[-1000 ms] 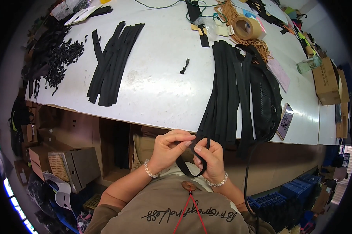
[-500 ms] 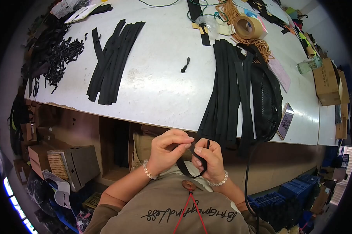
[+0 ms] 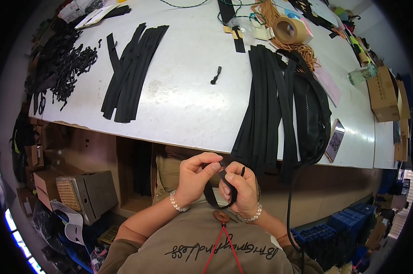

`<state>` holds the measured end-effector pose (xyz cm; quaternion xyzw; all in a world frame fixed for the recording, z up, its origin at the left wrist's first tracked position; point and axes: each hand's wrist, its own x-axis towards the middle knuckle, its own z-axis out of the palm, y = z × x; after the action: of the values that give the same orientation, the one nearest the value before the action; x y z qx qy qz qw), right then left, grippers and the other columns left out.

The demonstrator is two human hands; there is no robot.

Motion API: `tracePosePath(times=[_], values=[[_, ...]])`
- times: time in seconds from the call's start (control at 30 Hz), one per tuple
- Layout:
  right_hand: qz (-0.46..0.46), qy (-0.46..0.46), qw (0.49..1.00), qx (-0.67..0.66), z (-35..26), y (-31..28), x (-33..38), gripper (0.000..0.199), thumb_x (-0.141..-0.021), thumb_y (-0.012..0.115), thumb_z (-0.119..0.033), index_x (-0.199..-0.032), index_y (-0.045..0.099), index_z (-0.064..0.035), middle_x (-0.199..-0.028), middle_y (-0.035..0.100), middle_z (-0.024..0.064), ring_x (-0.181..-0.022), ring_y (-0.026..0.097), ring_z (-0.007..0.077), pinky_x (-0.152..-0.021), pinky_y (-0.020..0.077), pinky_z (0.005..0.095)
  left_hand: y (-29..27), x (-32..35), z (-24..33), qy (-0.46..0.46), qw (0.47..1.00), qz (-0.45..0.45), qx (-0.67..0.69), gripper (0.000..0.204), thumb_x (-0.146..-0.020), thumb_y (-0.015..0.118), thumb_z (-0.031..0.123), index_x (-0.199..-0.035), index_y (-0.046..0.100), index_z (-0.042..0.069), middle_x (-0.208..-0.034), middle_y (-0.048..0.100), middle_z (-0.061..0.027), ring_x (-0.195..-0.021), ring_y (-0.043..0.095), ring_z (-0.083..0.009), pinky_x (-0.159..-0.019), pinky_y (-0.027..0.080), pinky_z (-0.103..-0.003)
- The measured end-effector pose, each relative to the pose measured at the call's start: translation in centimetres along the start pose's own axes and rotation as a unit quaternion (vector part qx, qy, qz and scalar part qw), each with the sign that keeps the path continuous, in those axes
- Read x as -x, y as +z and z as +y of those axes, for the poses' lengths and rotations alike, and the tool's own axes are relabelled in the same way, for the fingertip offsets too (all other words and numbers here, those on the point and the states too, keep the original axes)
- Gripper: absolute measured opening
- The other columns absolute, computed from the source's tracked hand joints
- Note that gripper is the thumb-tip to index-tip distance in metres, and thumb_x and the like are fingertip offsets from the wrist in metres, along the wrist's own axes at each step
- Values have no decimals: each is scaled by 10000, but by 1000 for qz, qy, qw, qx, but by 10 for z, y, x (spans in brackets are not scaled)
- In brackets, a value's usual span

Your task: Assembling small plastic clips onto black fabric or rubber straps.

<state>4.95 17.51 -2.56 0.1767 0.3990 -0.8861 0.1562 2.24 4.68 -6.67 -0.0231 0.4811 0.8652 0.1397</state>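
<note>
In front of my chest, just off the table's near edge, both hands hold one black zipper tape point(image 3: 209, 196), which hangs in a loop between them. My left hand point(image 3: 192, 180) pinches one end between thumb and forefinger. Close beside it, my right hand point(image 3: 242, 189) is closed round the other end, and a short tip stands up past the fingers. Whether a small slider sits between the fingertips is hidden. A small black zipper pull point(image 3: 216, 75) lies alone mid-table. Long black zipper tapes point(image 3: 263, 105) hang over the near edge at right; another bundle of tapes point(image 3: 133, 75) lies left.
On the white table point(image 3: 183, 109), a pile of black zipper pulls point(image 3: 76, 68) lies far left. A black bag point(image 3: 312, 114) and a card with a square code point(image 3: 335, 140) are at right. Behind stand a tape roll point(image 3: 290, 31), orange cord point(image 3: 302, 51) and a cardboard box point(image 3: 383, 93).
Both hands have shifted slightly left, bringing their fingertips closer together. The tape's loop between them has moved along with them.
</note>
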Motion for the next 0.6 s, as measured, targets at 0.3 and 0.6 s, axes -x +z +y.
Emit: tracePosePath(times=[0.3,0.6], values=[[16,-10,1000,22,0,2,-2,151,-830,498,-98,-703,439,-39,-506,442,42,-382,396,103,-373,342,230,-3,-1,0,78,992,-21,-97,159,-794,594,-67,-935,643,-10,-947,609,-81,-828,559,-98,-697,450,-199],[25,-7,1000,9,0,2,-1,157,-823,508,-93,-693,438,-40,-486,434,43,-365,386,103,-364,343,231,-1,0,2,90,991,-26,-99,152,-792,591,-71,-922,645,-13,-948,600,-86,-835,553,-105,-702,441,-202]])
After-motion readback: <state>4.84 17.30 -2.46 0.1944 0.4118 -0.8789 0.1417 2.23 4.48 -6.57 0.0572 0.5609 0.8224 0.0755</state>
